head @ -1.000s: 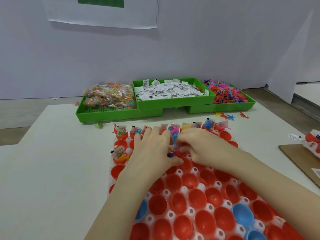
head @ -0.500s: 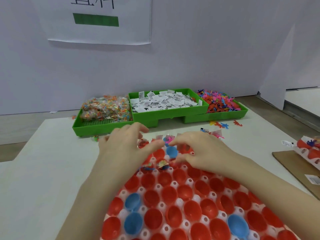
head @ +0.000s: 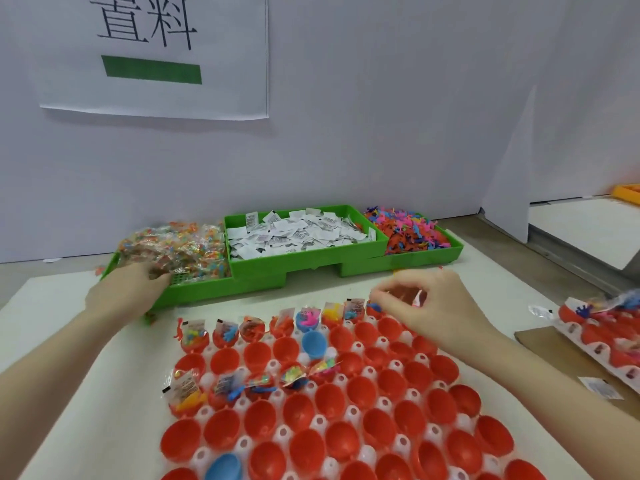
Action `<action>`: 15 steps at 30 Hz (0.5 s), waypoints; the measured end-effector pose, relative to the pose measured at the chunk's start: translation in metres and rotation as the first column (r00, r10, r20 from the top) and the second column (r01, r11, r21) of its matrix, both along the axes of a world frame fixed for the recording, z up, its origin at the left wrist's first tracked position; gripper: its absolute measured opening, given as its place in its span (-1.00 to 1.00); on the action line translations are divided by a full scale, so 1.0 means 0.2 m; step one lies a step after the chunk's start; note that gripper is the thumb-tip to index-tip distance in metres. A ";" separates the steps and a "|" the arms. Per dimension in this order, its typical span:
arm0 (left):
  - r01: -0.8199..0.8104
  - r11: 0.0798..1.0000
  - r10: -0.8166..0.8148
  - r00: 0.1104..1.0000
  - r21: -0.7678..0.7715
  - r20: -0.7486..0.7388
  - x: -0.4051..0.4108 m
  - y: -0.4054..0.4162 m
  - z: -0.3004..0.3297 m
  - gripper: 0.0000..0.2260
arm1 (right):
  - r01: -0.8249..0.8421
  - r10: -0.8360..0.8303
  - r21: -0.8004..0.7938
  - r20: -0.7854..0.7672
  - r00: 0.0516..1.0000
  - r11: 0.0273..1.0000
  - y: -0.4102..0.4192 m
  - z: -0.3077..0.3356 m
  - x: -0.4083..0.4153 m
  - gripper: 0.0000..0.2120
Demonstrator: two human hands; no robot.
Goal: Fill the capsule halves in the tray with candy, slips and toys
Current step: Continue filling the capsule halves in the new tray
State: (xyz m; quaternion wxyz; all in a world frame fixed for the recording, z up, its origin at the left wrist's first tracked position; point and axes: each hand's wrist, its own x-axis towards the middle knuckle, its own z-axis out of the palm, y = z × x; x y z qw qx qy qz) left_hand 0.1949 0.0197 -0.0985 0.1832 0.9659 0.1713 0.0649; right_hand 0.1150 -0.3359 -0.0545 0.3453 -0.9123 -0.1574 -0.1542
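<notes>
While both hands had worked close together over the middle of the capsule tray (head: 346, 414) a second before, they had by now parted. The left hand (head: 124, 289) had gone out to the candy bin (head: 207, 284) at the far left, its fingers curled down among the candy packets (head: 176, 245); whether it already gripped one could not be told, since the fingertips were buried. The right hand (head: 426, 306) hovered over the far right end of the tray's back row, thumb and forefinger drawn close in a loose pinch, blurred, with nothing clearly held between them. This suggested that one round of filling had ended and a fresh fetch of candy had begun.

From the head camera, the tray lay on the white table (head: 69, 358) directly before the person, its long axis running from the near edge away toward the green bins, its cups opening upward. The back row and part of the third row held candy, slips and toys; most cups nearer the person, red with a few blue ones, stood bare. The slips (head: 298, 233) filled the middle bin and the toys (head: 412, 230) the right one. A second filled tray (head: 609, 330) rested on cardboard (head: 540, 344) at the right.
</notes>
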 end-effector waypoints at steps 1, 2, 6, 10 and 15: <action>-0.041 0.998 0.043 0.997 -0.041 0.060 0.01 0.00 -0.01 -0.75 | 0.072 -0.076 0.094 0.039 0.996 0.993 -0.03 0.00 0.06 -0.89; -0.072 0.994 0.081 0.991 -0.086 0.108 0.02 0.00 -0.01 -0.78 | 0.146 -0.158 0.181 0.052 0.986 0.973 -0.06 0.00 0.13 -0.88; -0.184 0.954 0.222 0.964 -0.238 0.145 0.03 -0.04 -0.01 -0.53 | 0.449 -0.447 0.070 -0.051 0.893 0.891 -0.18 -0.04 0.47 -0.87; -0.245 0.950 0.261 0.964 -0.193 0.059 0.07 -0.04 0.00 -0.64 | 0.409 -0.466 -0.255 -0.227 0.855 0.876 -0.25 -0.11 0.75 -0.68; -0.301 0.949 0.306 0.951 -0.092 0.045 0.08 -0.04 -0.03 -0.75 | 0.434 -0.568 -0.447 -0.227 0.791 0.783 -0.19 -0.17 0.87 -0.67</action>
